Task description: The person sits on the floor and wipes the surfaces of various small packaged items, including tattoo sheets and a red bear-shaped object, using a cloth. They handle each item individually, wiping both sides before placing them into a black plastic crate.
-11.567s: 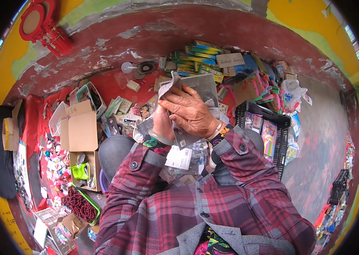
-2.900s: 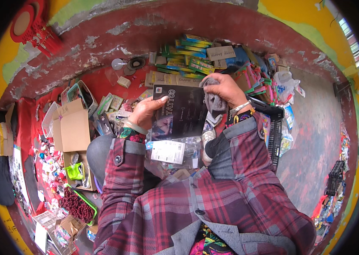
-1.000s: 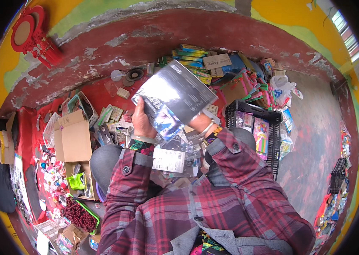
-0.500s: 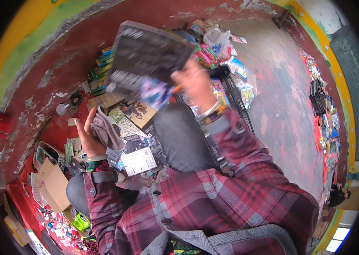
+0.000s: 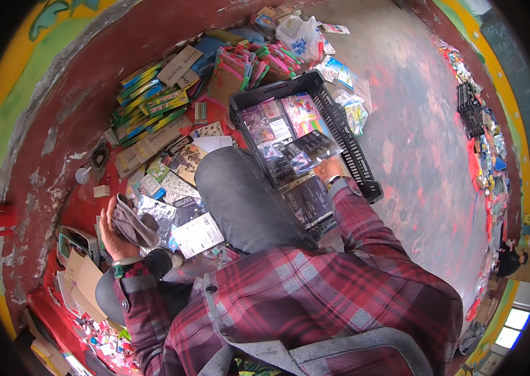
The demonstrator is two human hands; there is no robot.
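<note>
My right hand [image 5: 329, 170] grips the edge of a dark, glossy flat package [image 5: 307, 150]. The package is tilted inside the black plastic crate [image 5: 358, 153], above other flat packages. Those include a colourful one [image 5: 302, 113] at the far end and a dark one [image 5: 309, 199] at the near end. At the left, my left hand [image 5: 111, 233] holds a crumpled grey cloth [image 5: 134, 222], its fingers partly behind the fabric. Between the cloth and my knee [image 5: 240, 194] lies a pile of flat packs, with a white printed card [image 5: 197, 235] on top.
Stacked yellow-green boxes [image 5: 146, 94] and brown cartons [image 5: 149, 147] line the wall. Pink and green bundles [image 5: 246, 66] and a white plastic bag [image 5: 299, 37] lie beyond the crate. A cardboard box [image 5: 83, 279] stands at lower left. Another black crate [image 5: 469, 109] sits among clutter at right.
My right hand has lowered the dark package from up in front of me, rightward into the crate. My left hand, still with the cloth, has moved slightly left and down.
</note>
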